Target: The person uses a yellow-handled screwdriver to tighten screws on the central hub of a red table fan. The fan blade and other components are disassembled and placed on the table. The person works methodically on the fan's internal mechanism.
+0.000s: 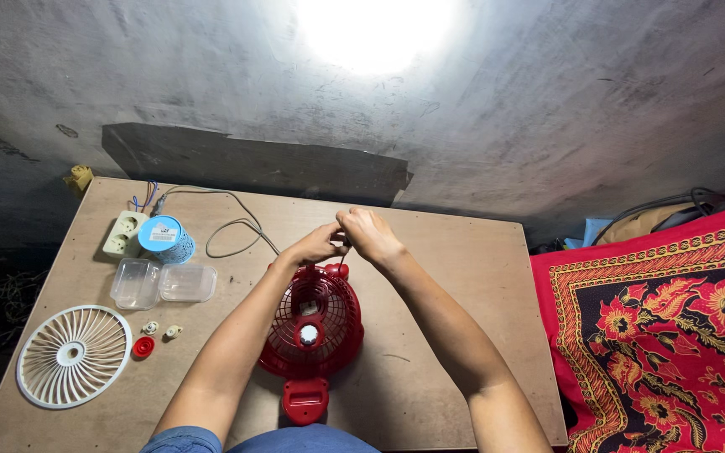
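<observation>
Both hands, left (316, 246) and right (369, 233), pinched something thin, probably a wire, at the red fan's (312, 329) twelve o'clock. The light, brittle plastic cage was best held by its rim.

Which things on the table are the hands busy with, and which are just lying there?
Busy with:
left hand
right hand
red fan
grey cord

Just lying there:
white fan grille
red cap
clear boxes
blue cup
socket strip

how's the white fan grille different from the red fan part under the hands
The white fan grille lies flat and alone at the table's left edge, untouched; the red fan housing sits in the middle under the left hand and right hand. The white one is a flat disc of radial ribs; the red one is a deeper mesh cage on a base. Both are round.
</observation>
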